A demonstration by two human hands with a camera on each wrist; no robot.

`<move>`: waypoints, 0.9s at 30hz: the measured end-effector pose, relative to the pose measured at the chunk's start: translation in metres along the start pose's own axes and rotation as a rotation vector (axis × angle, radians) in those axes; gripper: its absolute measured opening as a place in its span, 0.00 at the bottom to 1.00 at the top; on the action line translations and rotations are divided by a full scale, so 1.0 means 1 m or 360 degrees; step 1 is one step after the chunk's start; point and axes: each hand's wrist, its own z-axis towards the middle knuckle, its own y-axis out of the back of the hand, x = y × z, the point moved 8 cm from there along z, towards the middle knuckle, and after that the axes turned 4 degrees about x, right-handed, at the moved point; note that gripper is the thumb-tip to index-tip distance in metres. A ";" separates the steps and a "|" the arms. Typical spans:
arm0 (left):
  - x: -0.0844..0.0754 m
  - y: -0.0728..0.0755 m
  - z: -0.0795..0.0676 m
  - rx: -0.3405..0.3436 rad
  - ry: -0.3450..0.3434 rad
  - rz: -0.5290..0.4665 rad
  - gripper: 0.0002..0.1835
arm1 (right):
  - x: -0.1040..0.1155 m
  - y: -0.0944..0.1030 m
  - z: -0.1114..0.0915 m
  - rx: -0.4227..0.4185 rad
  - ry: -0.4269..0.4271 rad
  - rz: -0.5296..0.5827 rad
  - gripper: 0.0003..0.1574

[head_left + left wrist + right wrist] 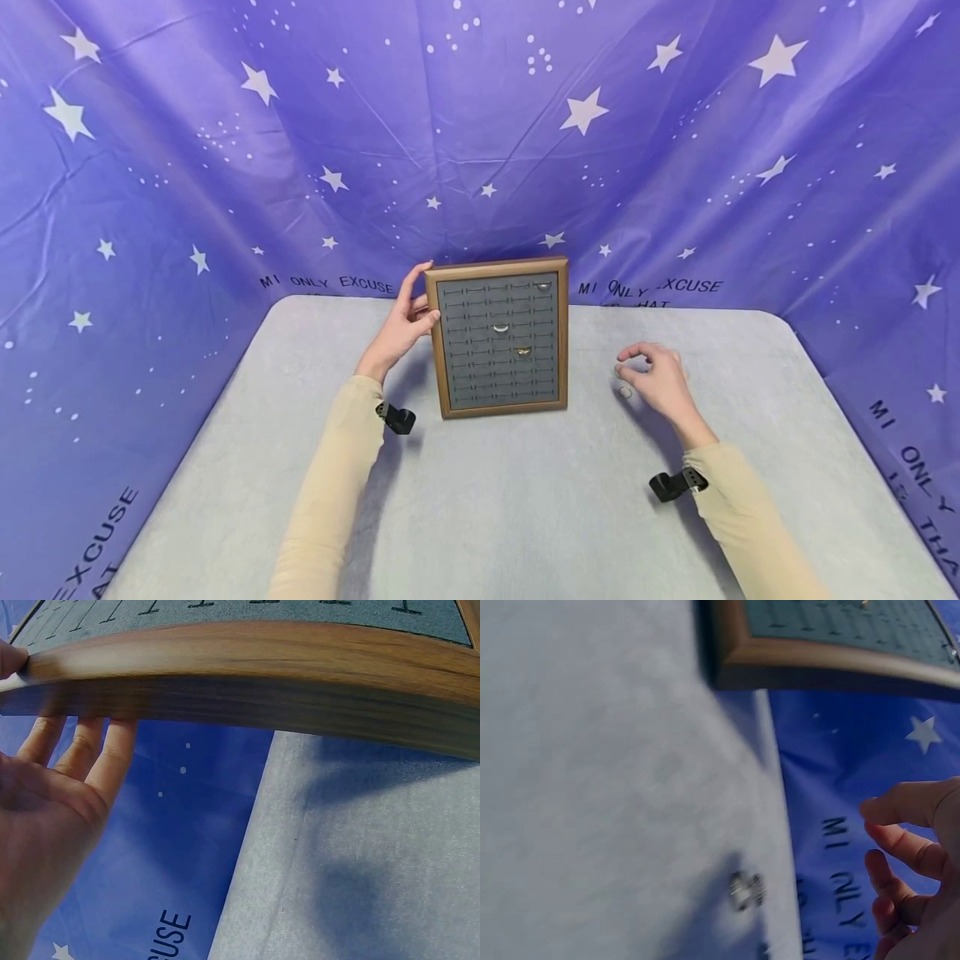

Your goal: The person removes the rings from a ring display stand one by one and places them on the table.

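A wooden-framed ring display board (501,383) with grey slotted padding stands tilted up on the table. My left hand (401,327) grips its left edge near the top, thumb on the front and fingers behind; the left wrist view shows those fingers (112,754) against the wooden side. Three rings sit in the slots: a silvery ring (500,328), a gold-toned ring (522,351) and another ring (542,286) at the top right. My right hand (660,382) hovers right of the board, fingers loosely bent, with nothing visible in them. Below its fingertips lies a loose ring (626,392).
In the right wrist view, a silvery ring (739,891) lies close beside a second ring (759,889) on the pale table (592,787). A purple star-printed cloth (450,125) hangs behind and around the table. Each wrist carries a black strapped device (396,417).
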 end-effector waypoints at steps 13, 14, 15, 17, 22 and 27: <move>0.000 0.000 0.000 0.0009 -0.0007 0.0009 0.41 | 0.063 0.009 0.032 -0.0058 0.0208 0.0167 0.10; 0.000 0.000 0.000 0.0008 -0.0004 0.0007 0.41 | 0.067 0.009 0.033 -0.0065 0.0230 0.0173 0.10; 0.001 0.000 0.000 0.0010 -0.0003 0.0006 0.41 | 0.072 0.010 0.035 -0.0073 0.0248 0.0183 0.10; 0.001 -0.001 0.000 0.0013 -0.0002 -0.0002 0.41 | 0.081 0.011 0.038 -0.0092 0.0291 0.0203 0.11; 0.000 -0.001 0.000 0.0010 -0.0008 -0.0010 0.41 | 0.103 0.014 0.045 -0.0138 0.0388 0.0275 0.13; 0.001 0.001 0.001 0.0009 -0.0004 -0.0002 0.41 | 0.123 0.014 0.051 -0.0168 0.0461 0.0305 0.14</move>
